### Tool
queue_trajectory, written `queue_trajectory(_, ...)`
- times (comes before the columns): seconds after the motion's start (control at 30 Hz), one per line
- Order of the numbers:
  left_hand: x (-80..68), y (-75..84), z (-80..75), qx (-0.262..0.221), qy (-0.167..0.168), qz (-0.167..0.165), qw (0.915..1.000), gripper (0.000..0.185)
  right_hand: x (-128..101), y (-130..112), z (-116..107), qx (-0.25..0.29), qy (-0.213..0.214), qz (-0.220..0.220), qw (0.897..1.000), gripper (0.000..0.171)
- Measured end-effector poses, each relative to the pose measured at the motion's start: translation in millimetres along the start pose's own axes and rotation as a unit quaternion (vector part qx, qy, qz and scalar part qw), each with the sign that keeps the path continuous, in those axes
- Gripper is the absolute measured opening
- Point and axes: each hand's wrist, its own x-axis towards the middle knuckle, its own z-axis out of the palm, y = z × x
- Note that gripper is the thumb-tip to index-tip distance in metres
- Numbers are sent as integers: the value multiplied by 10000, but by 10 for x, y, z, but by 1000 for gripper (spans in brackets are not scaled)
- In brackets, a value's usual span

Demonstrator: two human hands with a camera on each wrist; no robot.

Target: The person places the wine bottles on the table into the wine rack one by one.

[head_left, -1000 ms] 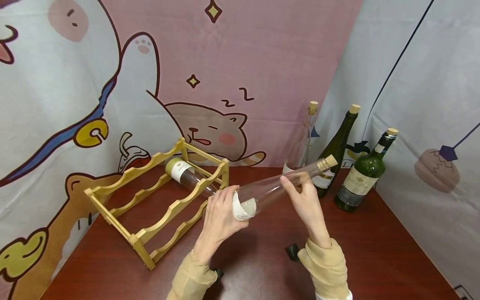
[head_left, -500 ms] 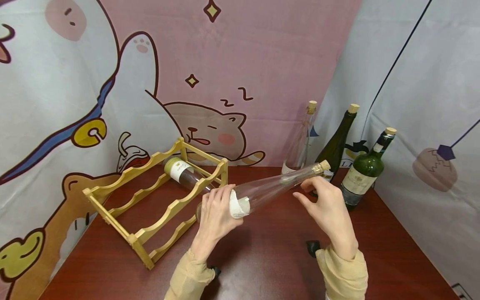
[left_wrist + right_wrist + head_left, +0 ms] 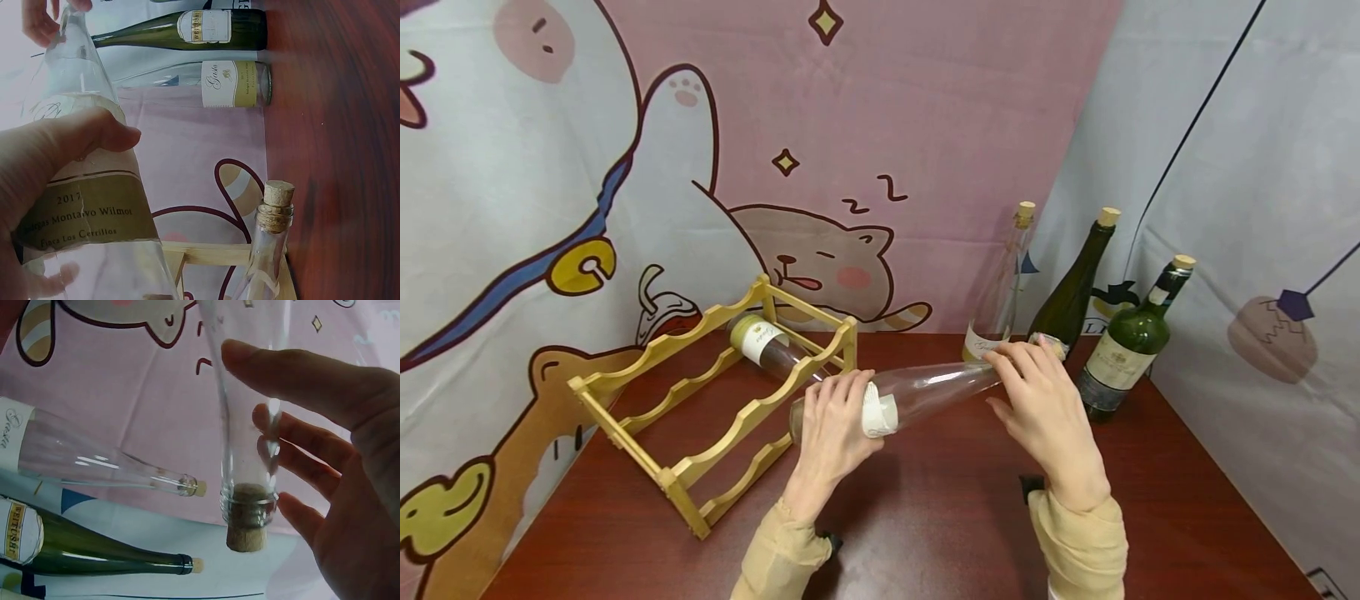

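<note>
My left hand (image 3: 837, 425) grips the labelled body of a clear glass wine bottle (image 3: 932, 392), held tilted over the table with its neck to the right. In the left wrist view its cream and olive label (image 3: 90, 215) shows under the thumb. Around the neck, my right hand (image 3: 1045, 408) has its thumb on one side and its fingers on the other, as the right wrist view shows. A cork (image 3: 247, 537) sticks out of the mouth. The bottle's base end lies beside the wooden wine rack (image 3: 685, 504).
Another clear bottle (image 3: 760, 337) lies in the rack, its corked neck (image 3: 275, 219) toward me. At the back right stand a corked clear bottle (image 3: 981, 343), a slim dark green bottle (image 3: 1075, 287) and a wider green bottle (image 3: 1127, 342). A printed cloth (image 3: 985, 100) hangs behind the table.
The right hand left the bottle's neck, moved right, and is now back over it, covering the neck end. The bottle has shifted slightly left and its neck end is lower.
</note>
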Motion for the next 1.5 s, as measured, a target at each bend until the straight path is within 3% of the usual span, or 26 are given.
queue_trajectory(0.2,-7,2,22,195,159,218,9994,93,-12,-25,108,-322,-272,-175,9990,58)
queue_trajectory(0.5,0,9,29,437,235,504,9975,95,-29,-22,177,-342,-461,-102,9983,57)
queue_trajectory(0.77,8,6,23,489,300,693,9959,97,-52,7,212,-400,-836,53,9957,58)
queue_trajectory(1.0,17,-3,33,651,285,872,9936,98,-89,21,243,-383,-1243,261,9912,48)
queue_trajectory(1.17,14,-8,40,824,223,1029,9910,100,-104,24,268,-155,-1763,532,9828,37)
queue_trajectory(1.5,-3,5,51,828,100,1189,9894,99,-102,58,304,126,-2771,1193,9533,25)
